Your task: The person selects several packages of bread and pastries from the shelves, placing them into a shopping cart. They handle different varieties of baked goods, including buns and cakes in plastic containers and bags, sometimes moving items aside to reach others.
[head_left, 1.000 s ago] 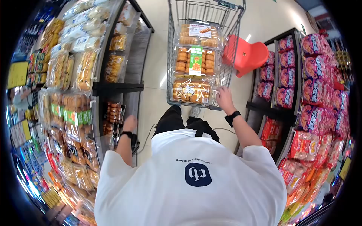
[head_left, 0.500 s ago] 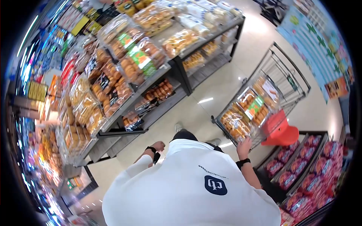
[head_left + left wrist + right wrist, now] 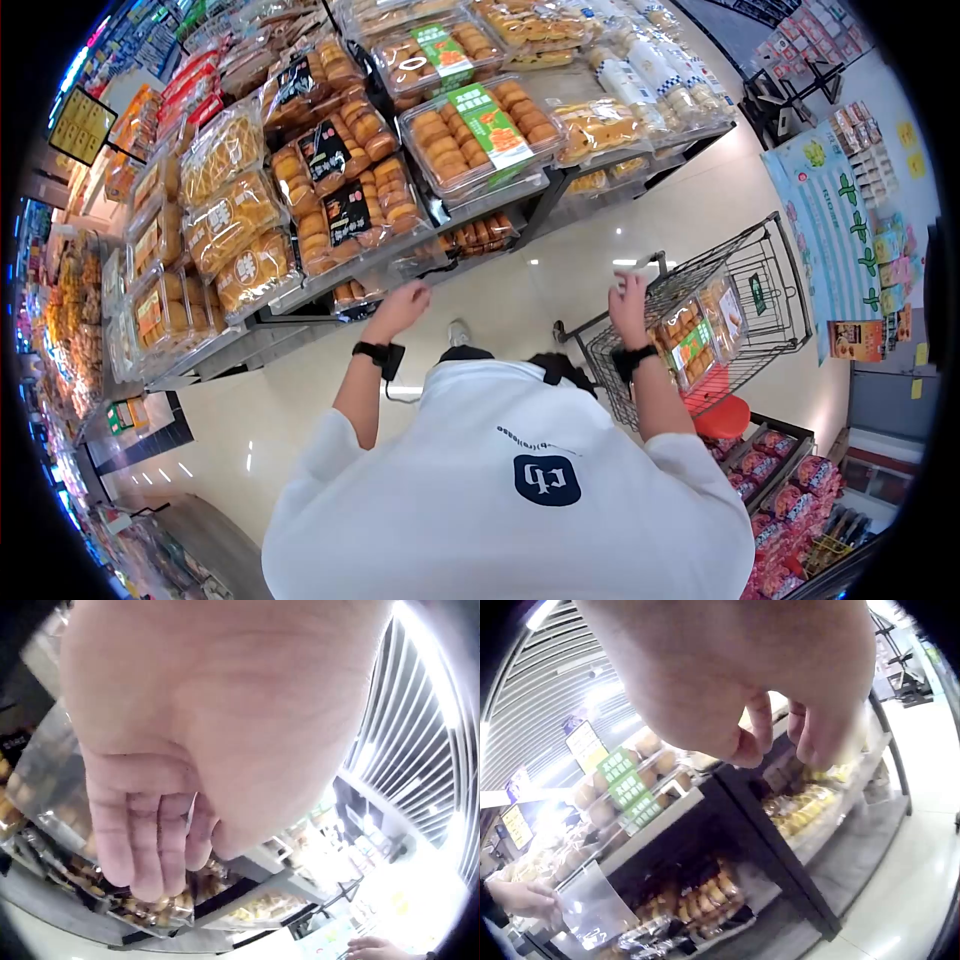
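Note:
My left hand [image 3: 402,305] hovers in front of the shelf edge, fingers loose and holding nothing. Its palm and long, relaxed fingers [image 3: 142,840] fill much of the left wrist view. Nearest it are clear boxes of small round cakes with black labels [image 3: 350,212]. My right hand [image 3: 628,305] is raised by the near end of the shopping cart [image 3: 770,235], empty, its fingers slightly bent. Inside the cart lie a green-labelled cake box [image 3: 690,342] and a white-labelled pastry pack [image 3: 730,312]; my right forearm covers the cart's near part.
A green-labelled cake box [image 3: 485,130] sits at the shelf's front edge, with bagged bread [image 3: 235,230] to its left. A clear plastic flap [image 3: 596,907] hangs from the shelf edge. Beside the cart is a red stool [image 3: 725,418], near pink packs [image 3: 800,500].
My body has turned left to face the pastry shelf. The right hand has come away from the cart's near end and risen; the left hand has moved up close to the shelf.

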Available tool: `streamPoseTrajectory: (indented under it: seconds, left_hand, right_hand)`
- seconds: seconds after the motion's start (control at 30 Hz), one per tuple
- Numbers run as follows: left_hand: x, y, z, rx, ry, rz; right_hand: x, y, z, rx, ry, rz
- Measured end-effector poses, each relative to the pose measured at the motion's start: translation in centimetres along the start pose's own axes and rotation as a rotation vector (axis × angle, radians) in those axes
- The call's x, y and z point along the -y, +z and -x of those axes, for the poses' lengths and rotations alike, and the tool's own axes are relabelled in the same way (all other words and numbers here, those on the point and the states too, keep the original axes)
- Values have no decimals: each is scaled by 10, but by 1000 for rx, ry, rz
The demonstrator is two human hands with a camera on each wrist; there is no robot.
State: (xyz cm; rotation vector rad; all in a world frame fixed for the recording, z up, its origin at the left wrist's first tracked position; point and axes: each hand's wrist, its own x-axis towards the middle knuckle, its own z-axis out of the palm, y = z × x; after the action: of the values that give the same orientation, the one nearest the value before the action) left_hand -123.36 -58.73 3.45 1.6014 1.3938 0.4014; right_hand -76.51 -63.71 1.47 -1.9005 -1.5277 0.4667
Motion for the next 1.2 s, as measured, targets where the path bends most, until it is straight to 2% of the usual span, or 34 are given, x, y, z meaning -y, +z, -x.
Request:
streamPoseTrajectory:
  seconds: [0.03, 0.1, 0.23, 0.3, 0.37, 0.43, 0.57, 0.6, 0.67, 0.7, 0.77, 0.87, 0.97, 1.0, 1.03, 1.07, 1.1, 1.13, 1.2]
  left_hand:
    - [-17, -11, -3, 9, -11, 10]
    - [-49, -29, -16, -99, 49, 178]
    - [-75, -45, -55, -241, 117, 379]
    - [-83, -51, -72, -390, 110, 499]
    - [-91, -61, -82, -453, 139, 428]
    - [-108, -70, -89, -497, 67, 414]
    - [-131, -100, -119, -634, 117, 331]
    - [-145, -110, -124, -619, 21, 317]
    - [-128, -125, -157, -681, 87, 230]
    - [-124, -132, -171, -704, 99, 201]
    - [-140, -148, -187, -678, 39, 285]
    - [-143, -171, -220, -690, -76, 417]
    - [-149, -184, -244, -669, -199, 366]
    - [-150, -187, -251, -590, -213, 361]
    - [-144, -191, -263, -585, -215, 361]
    - [-138, -195, -277, -523, -222, 369]
    - [-133, -199, -290, -463, -227, 381]
    - [-148, -196, -290, -513, -244, 475]
    - [-139, -200, -302, -524, -259, 507]
  right_hand:
    - [11, 8, -19, -2, -33, -43]
    - [61, 9, -58, 2, -57, -95]
    - [124, 14, -140, 0, -177, -208]
    - [149, 16, -179, -9, -246, -245]
    - [168, 21, -216, -23, -289, -282]
    - [180, 26, -252, 8, -320, -329]
    - [176, 41, -330, 168, -339, -420]
    - [178, 41, -345, 282, -253, -486]
    - [191, 36, -372, 481, -114, -607]
    - [199, 33, -386, 493, -121, -612]
    - [212, 36, -417, 664, -46, -521]
    - [225, 58, -453, 728, -38, -491]
    - [235, 86, -477, 810, 24, -475]
    - [237, 97, -480, 804, 77, -493]
    - [240, 106, -485, 793, 130, -511]
    - [241, 114, -494, 885, 169, -524]
    - [241, 121, -497, 880, 172, -520]
    - [244, 124, -492, 868, 184, -546]
    - [243, 138, -495, 847, 188, -552]
